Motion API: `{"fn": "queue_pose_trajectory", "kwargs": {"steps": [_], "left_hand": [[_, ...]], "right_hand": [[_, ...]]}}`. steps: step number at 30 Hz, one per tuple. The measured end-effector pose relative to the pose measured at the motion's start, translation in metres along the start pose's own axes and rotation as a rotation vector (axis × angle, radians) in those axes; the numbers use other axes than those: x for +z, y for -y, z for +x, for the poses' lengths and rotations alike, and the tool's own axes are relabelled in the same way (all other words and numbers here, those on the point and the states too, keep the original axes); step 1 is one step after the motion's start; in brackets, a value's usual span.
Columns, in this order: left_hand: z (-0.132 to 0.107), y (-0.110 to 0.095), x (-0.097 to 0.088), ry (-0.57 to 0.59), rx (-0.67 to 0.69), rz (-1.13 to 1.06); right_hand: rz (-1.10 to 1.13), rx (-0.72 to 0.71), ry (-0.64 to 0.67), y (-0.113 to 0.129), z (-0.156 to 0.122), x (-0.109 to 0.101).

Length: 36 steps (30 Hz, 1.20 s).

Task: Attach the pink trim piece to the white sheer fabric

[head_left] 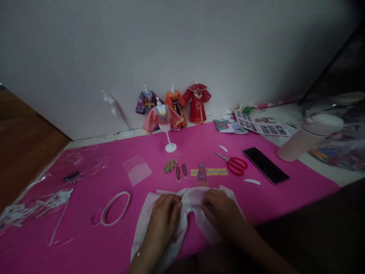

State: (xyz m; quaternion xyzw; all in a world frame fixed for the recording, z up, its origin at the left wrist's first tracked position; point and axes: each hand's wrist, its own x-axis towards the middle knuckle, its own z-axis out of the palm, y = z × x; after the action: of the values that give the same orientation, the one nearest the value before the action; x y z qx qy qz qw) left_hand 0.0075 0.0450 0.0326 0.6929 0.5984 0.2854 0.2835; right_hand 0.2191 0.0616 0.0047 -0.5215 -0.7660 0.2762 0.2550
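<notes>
Left hand [164, 214] and right hand [221, 211] both pinching white cloth [191, 201], fingers bunching its upper edge. Cloth lying on pink surface [85, 251], near front edge. Beyond cloth: patterned paper strip [209, 172]; red scissors [234, 164] and black phone [265, 164] lying to its right. White ring [116, 208] resting left of cloth.

left hand [164, 217] and right hand [221, 213] pinching pale pink fabric [194, 201] on a magenta mat [85, 243], red scissors [235, 164] and black phone [265, 164] beyond to the right, four small dressed mannequins [171, 108] by the wall
</notes>
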Motion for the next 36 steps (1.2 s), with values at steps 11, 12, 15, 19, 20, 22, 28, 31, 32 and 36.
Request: {"fn": "queue_pose_trajectory", "kwargs": {"steps": [11, 12, 15, 19, 20, 22, 28, 31, 32, 36], "left_hand": [[0.047, -0.003, -0.010, 0.406, -0.182, -0.461], [0.050, -0.004, -0.010, 0.437, -0.189, -0.464], [0.054, -0.003, -0.006, 0.484, -0.222, -0.451], [0.053, 0.005, 0.000, 0.465, -0.255, -0.442], [0.053, 0.007, 0.001, 0.458, -0.258, -0.445], [0.054, 0.010, 0.002, 0.456, -0.260, -0.459], [0.052, 0.014, 0.006, 0.521, -0.258, -0.518], [0.049, 0.014, 0.009, 0.521, -0.264, -0.519], [0.048, 0.015, 0.010, 0.517, -0.264, -0.517], [0.045, 0.017, 0.011, 0.503, -0.266, -0.519]], "right_hand": [[0.559, 0.115, 0.040, -0.015, 0.029, -0.022], [0.581, 0.118, 0.039, -0.016, 0.031, -0.021], [0.618, 0.113, 0.052, -0.015, 0.036, -0.017], [0.597, 0.099, 0.140, -0.008, 0.040, -0.015], [0.577, 0.100, 0.162, -0.007, 0.040, -0.014], [0.536, 0.100, 0.191, -0.004, 0.041, -0.012], [0.545, 0.052, 0.262, -0.004, 0.043, -0.010], [0.590, 0.035, 0.316, -0.005, 0.044, -0.010], [0.599, 0.032, 0.334, -0.005, 0.044, -0.010], [0.604, 0.031, 0.371, -0.007, 0.043, -0.009]]}}
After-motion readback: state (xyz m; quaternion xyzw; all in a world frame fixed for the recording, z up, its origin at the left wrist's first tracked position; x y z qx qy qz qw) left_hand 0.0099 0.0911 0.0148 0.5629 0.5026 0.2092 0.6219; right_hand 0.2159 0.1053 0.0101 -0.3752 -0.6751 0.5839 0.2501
